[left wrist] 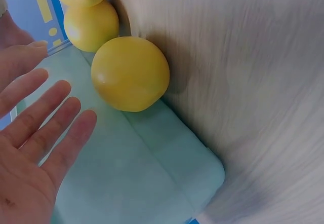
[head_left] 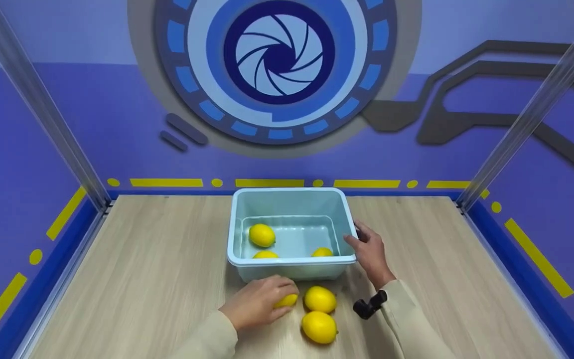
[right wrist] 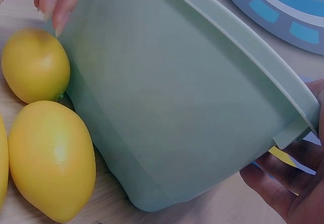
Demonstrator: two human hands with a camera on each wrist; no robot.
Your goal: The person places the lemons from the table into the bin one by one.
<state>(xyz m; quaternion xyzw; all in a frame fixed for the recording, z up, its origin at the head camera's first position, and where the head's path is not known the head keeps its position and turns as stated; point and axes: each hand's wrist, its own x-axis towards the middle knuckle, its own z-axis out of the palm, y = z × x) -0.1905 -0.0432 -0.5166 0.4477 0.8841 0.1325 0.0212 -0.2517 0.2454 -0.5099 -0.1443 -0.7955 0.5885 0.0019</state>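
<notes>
A pale blue-green plastic bin [head_left: 287,271] stands upright on the table with three lemons inside, one of them the lemon [head_left: 262,235] at its left. My right hand [head_left: 370,252] grips its right rim, thumb on top and fingers beneath the edge. Spread around a lemon [left wrist: 130,74] before the bin's front wall is my left hand [head_left: 262,301]; in the left wrist view its fingers [left wrist: 66,133] look extended, with a gap to the fruit. Two more lemons on the table, a rear one [head_left: 320,299] and a front one [head_left: 319,327], lie to its right.
The wooden table [head_left: 157,259] meets a blue printed wall [head_left: 92,124] just behind the bin. Metal posts, a left one [head_left: 48,109] and a right one [head_left: 531,114], rise at the back corners. A black wrist-worn device [head_left: 369,305] sits by the right sleeve.
</notes>
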